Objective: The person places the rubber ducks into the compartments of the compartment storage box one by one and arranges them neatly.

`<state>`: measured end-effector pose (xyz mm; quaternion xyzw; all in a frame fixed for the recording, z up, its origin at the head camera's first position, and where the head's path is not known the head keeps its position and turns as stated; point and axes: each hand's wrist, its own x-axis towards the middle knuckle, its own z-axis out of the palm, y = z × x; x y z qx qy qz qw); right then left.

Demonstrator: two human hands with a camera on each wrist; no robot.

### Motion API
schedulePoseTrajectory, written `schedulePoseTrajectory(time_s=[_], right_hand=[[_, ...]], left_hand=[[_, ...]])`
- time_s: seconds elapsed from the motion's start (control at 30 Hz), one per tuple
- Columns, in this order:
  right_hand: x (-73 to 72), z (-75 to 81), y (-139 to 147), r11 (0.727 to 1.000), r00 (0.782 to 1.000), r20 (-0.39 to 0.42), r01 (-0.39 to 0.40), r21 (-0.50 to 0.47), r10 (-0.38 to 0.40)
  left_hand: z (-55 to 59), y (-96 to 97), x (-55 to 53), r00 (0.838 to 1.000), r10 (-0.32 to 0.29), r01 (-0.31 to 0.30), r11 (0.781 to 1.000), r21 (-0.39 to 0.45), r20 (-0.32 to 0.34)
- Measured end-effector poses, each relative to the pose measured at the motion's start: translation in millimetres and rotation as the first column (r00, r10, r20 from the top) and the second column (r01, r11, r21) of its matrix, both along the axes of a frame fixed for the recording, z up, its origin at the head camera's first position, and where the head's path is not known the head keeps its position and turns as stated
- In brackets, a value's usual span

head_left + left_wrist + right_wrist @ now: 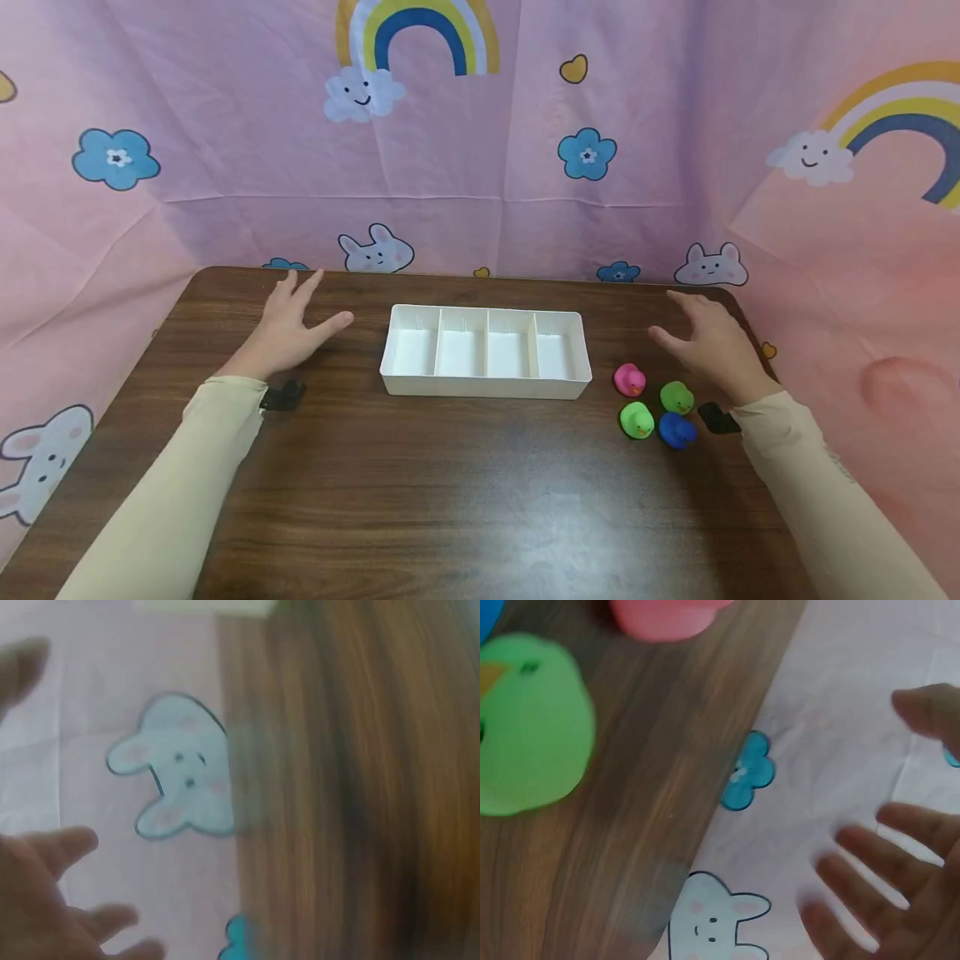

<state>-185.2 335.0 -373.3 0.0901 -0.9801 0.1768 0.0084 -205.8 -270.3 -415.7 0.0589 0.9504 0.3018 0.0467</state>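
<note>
A white tray [480, 387] with several compartments sits on the table between the two hands, and nothing lies in it. My left hand [288, 329] hovers left of the tray, thumb and fingers spread and holding nothing. On the other side, my right hand [708, 342] is held over the table's right part, its fingers apart and bare of any object. Close below it stand a pink rubber duck [630, 380], a darker green duck [677, 397], a bright green duck [637, 420] and a blue duck [677, 431], grouped together. In the right wrist view a green duck [532, 727] looms large.
The brown wooden table [465, 492] ends at a pink cloth backdrop [450, 167] printed with rainbows, flowers and rabbits. This cloth also hangs along the left and right sides. Dark wrist cameras [283, 396] are strapped under both wrists.
</note>
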Motion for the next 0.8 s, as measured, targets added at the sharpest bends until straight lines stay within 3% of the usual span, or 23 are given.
schedulePoseTrajectory(time_s=[0.1, 0.2, 0.4, 0.47, 0.63, 0.8], right_hand=[[7.8, 4.2, -5, 0.993, 0.995, 0.102, -0.006, -0.118, 0.019], [13.2, 4.6, -12, 0.98, 0.978, 0.199, -0.023, -0.195, 0.062], [12.3, -9.1, -19, 0.978, 0.937, 0.286, -0.168, -0.126, 0.199], [11.8, -13.4, -20, 0.977, 0.93, 0.303, -0.189, -0.095, 0.21], [10.7, -19.4, -16, 0.975, 0.932, 0.283, -0.217, -0.057, 0.224], [10.9, -23.1, -15, 0.976, 0.933, 0.288, -0.201, -0.081, 0.216]], left_hand=[[-1.5, 3.6, 5.2, 0.999, -0.028, 0.021, 0.986, 0.167, 0.036], [-8.3, 9.9, 12.0, 0.994, -0.06, 0.027, 0.945, 0.327, 0.09], [-31.7, 24.9, 23.5, 0.975, -0.122, -0.018, 0.79, 0.613, 0.186], [-38.8, 29.0, 24.4, 0.971, -0.138, -0.027, 0.754, 0.656, 0.198], [-47.6, 37.8, 22.9, 0.971, -0.144, -0.027, 0.724, 0.689, 0.189], [-50.6, 47.1, 20.0, 0.964, -0.187, -0.005, 0.702, 0.712, 0.191]])
